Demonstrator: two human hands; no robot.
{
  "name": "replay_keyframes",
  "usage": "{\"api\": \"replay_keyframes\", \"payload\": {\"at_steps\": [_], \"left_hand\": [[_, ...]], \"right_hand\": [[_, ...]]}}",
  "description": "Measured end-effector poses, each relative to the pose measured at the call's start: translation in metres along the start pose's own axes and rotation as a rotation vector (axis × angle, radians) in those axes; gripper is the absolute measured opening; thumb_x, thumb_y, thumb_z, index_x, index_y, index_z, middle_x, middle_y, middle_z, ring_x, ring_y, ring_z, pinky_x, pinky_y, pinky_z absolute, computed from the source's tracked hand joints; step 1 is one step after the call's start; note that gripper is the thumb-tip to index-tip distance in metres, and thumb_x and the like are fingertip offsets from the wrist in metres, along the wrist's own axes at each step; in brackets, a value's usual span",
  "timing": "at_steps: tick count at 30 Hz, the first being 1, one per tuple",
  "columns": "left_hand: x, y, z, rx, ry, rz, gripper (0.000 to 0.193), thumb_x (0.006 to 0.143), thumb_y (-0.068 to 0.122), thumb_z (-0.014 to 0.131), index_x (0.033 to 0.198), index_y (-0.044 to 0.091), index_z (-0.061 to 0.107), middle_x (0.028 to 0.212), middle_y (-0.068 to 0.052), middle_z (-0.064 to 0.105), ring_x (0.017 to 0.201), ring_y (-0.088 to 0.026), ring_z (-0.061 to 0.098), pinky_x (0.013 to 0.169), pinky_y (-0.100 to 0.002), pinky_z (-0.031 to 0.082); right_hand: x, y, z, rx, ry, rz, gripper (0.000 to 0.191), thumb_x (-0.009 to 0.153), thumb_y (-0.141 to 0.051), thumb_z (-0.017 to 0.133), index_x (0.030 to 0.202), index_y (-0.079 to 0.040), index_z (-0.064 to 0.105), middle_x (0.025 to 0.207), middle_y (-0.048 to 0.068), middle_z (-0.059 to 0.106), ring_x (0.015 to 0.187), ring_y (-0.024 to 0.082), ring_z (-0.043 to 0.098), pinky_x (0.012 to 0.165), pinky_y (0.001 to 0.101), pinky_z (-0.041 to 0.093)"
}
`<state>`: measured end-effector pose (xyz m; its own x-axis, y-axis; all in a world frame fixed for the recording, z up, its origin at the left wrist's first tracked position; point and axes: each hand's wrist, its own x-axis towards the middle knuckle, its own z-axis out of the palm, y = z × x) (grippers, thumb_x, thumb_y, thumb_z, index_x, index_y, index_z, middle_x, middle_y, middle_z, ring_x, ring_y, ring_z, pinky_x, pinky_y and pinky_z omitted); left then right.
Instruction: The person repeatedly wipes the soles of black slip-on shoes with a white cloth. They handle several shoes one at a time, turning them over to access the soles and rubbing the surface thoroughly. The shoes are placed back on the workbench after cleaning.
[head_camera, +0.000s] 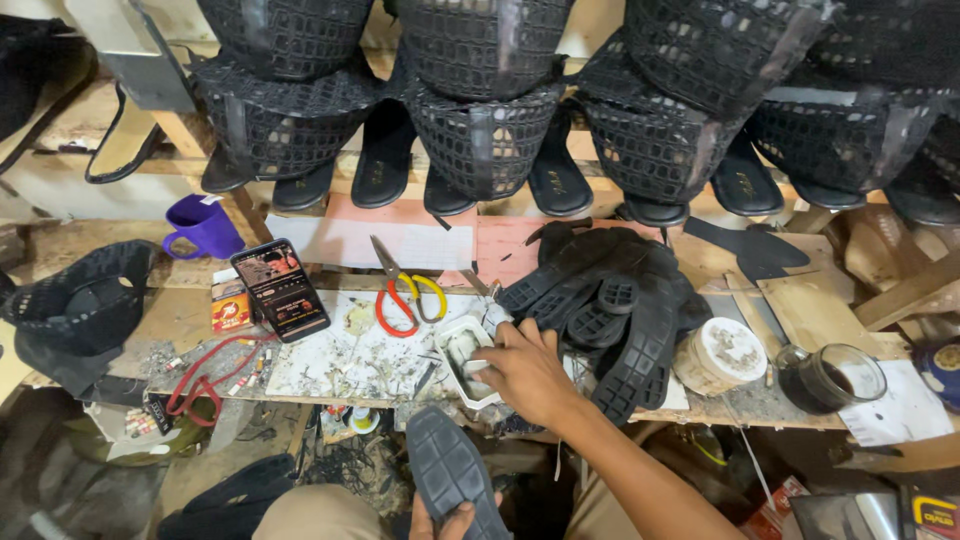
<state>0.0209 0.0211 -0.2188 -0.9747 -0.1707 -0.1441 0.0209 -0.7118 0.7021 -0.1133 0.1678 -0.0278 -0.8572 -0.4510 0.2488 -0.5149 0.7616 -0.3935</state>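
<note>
Left hand (440, 522): closed on a black sole (455, 475), held below the bench's (320, 370) front edge.
Sole axis: running toward the bench.
Right hand (525, 370): fingers bent narrowly into the white tray (462, 358), just beyond the sole's far tip, at the front edge.

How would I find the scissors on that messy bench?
Start at the long wooden workbench under the shelf of black shoes. Near its middle, just right of the phone and above the right hand reaching to the white tray, lie the scissors. Their handles set them apart: one loop red, one yellow, among mostly black and grey things.
</note>
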Motion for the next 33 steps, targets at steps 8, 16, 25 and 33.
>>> {"api": "replay_keyframes", "payload": {"at_steps": [8, 16, 25, 33], "left_hand": [[0.012, 0.036, 0.013, 0.079, -0.068, 0.016, 0.076, 0.079, -0.014, 0.056, 0.15, 0.003, 0.036, 0.135, -0.022, 0.063, 0.117, -0.035, 0.069, 0.099, -0.054, 0.058], [0.02, 0.052, 0.05, 0.164, -0.181, -0.104, 0.087, 0.08, -0.017, 0.052, 0.158, 0.009, 0.028, 0.144, -0.016, 0.06, 0.129, -0.023, 0.06, 0.102, -0.033, 0.044], [0.018, 0.053, 0.06, 0.143, -0.329, -0.091, 0.09, 0.084, -0.016, 0.053, 0.162, 0.011, 0.019, 0.152, -0.016, 0.051, 0.138, -0.023, 0.053, 0.112, -0.034, 0.038], [0.009, 0.075, 0.072, 0.239, -0.396, 0.016, 0.09, 0.084, -0.014, 0.055, 0.162, 0.008, 0.016, 0.158, -0.016, 0.046, 0.143, -0.023, 0.048, 0.116, -0.034, 0.033]], "right_hand": [[-0.01, -0.004, -0.015, 0.126, 0.194, 0.074, 0.031, 0.088, -0.032, 0.073, 0.11, -0.01, 0.075, 0.1, 0.004, 0.068, 0.098, 0.027, 0.054, 0.085, 0.0434, 0.035], [-0.049, -0.034, -0.03, 0.543, 0.256, 0.03, 0.024, 0.089, -0.021, 0.076, 0.111, -0.01, 0.077, 0.1, 0.004, 0.074, 0.097, 0.024, 0.061, 0.088, 0.0375, 0.045], [-0.06, -0.034, -0.036, 0.187, 0.43, -0.16, 0.025, 0.084, -0.02, 0.077, 0.108, -0.015, 0.077, 0.104, -0.001, 0.075, 0.099, 0.023, 0.056, 0.09, 0.039, 0.035], [-0.076, -0.038, -0.032, 0.272, 0.454, -0.118, 0.027, 0.076, -0.015, 0.081, 0.103, -0.011, 0.078, 0.098, -0.001, 0.077, 0.092, 0.02, 0.058, 0.086, 0.0368, 0.037]]}}
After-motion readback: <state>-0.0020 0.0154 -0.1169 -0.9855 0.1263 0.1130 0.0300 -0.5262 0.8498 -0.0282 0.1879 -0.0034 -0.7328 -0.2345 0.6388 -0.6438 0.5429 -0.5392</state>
